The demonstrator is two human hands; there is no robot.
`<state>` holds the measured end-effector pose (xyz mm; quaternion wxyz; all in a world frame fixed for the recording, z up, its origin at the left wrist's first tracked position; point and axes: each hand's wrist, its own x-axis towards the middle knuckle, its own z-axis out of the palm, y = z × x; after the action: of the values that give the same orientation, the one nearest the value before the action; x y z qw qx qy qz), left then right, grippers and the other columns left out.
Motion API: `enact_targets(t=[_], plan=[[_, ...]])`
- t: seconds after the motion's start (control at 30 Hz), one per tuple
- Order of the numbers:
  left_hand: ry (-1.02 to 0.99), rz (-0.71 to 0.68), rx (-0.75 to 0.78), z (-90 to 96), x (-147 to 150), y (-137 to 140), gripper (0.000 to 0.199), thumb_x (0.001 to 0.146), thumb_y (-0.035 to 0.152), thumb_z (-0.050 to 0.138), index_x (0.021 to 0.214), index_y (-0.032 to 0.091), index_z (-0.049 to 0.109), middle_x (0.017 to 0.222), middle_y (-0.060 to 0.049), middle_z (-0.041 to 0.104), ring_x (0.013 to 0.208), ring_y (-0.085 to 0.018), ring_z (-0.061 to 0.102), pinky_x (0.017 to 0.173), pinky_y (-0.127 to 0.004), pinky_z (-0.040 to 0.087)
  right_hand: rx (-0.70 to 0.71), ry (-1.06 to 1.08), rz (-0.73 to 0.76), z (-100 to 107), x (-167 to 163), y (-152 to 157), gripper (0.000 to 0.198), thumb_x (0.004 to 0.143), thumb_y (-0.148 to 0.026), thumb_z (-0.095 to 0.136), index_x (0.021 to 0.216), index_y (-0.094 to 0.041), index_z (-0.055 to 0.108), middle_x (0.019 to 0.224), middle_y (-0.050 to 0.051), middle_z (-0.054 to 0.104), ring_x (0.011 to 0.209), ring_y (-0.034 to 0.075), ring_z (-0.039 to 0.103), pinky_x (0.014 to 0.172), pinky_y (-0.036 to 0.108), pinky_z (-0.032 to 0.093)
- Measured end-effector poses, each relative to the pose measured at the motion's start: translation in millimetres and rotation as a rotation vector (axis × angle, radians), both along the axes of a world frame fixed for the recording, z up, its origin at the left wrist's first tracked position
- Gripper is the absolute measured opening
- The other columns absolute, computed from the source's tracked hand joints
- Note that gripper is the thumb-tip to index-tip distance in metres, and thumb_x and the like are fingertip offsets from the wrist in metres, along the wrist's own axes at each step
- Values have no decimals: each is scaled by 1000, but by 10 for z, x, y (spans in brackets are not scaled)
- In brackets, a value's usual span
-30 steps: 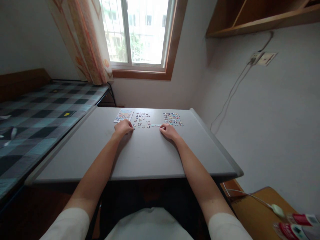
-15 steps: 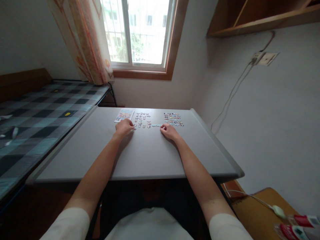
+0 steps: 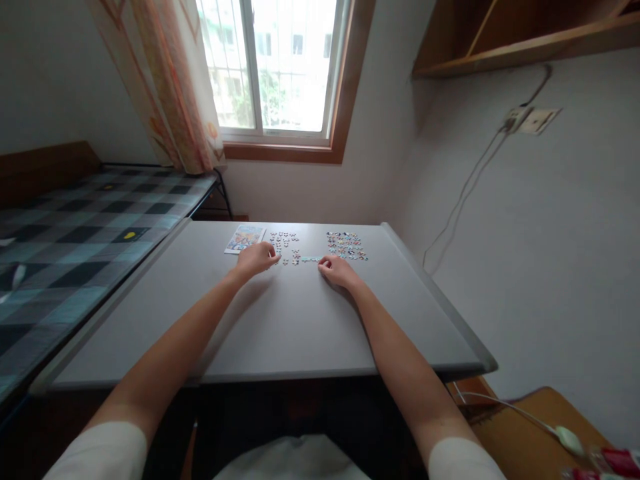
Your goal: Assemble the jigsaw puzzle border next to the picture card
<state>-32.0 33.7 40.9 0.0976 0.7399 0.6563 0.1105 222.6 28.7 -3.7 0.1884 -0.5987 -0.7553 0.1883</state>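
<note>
My left hand [image 3: 259,257] is raised a little over the left group of loose jigsaw puzzle pieces [image 3: 286,241], its thumb and fingers pinched together on what looks like a small puzzle piece, mostly hidden. On the tabletop rests my right hand [image 3: 336,269], fingers curled closed at the right end of a short pale-blue strip of joined puzzle pieces [image 3: 311,259]. Whether it grips anything is hidden. Behind my left hand lies a colourful picture card [image 3: 245,237]. A second group of puzzle pieces [image 3: 345,241], set in rows, is just beyond my right hand.
Everything lies on a grey-white table [image 3: 295,327] below a window [image 3: 290,67]. A bed with a checked cover [image 3: 85,233] stands to the left. On the right are a wall with a socket and cables [image 3: 535,120], and a brown stool [image 3: 530,420] holding a white plug.
My left hand has lifted from the left edge of the pieces and moved slightly right. My right hand stays by the strip. The camera view has shifted slightly.
</note>
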Motion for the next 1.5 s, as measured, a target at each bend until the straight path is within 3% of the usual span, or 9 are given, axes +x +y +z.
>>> enact_targets(t=[0.1,0.23,0.5,0.77,1.03,1.27,1.5], plan=[[64,-61,134,-35,-55,43,30,82,43,50,78,19,67,76,-5,69,69,-18,61,58,-24,37,-15,52,51,102,-3,95,19,81,-25,55,92,-16,69,83,6,69,71,13,59,65,21,41],[126,-80,250,-226,-202,63,36,87,43,40,79,20,66,69,-5,67,63,-18,60,58,-25,36,-76,262,155,322,-60,296,20,83,-26,55,93,-14,68,76,5,67,64,11,58,59,20,41],[128,-160,297,-547,-348,-13,42,90,46,34,79,19,66,64,-4,66,59,-16,59,56,-24,32,16,421,231,600,-301,786,20,81,-26,57,90,-12,68,75,6,66,65,11,57,58,21,43],[127,-109,308,-551,-337,-53,43,91,45,33,75,20,64,61,-4,65,56,-16,57,54,-25,28,-27,399,225,554,-417,1149,19,80,-26,60,90,-13,69,77,7,67,64,11,57,58,22,44],[62,-141,273,-592,-380,-28,38,89,42,38,69,20,62,59,-2,62,54,-14,54,55,-25,27,160,569,198,450,-574,1315,18,78,-24,58,86,-12,69,72,5,65,65,12,57,62,25,47],[33,-178,228,-581,-382,-20,40,89,43,37,65,20,59,57,-1,60,52,-13,51,54,-25,26,122,450,228,259,-609,1368,18,78,-23,58,86,-14,70,77,5,67,65,11,57,62,24,46],[40,-184,194,-544,-376,-39,38,88,43,37,66,21,59,57,-1,59,52,-13,50,54,-25,27,46,292,302,229,-592,1349,17,79,-20,60,90,-15,71,82,6,69,69,11,57,62,22,44]])
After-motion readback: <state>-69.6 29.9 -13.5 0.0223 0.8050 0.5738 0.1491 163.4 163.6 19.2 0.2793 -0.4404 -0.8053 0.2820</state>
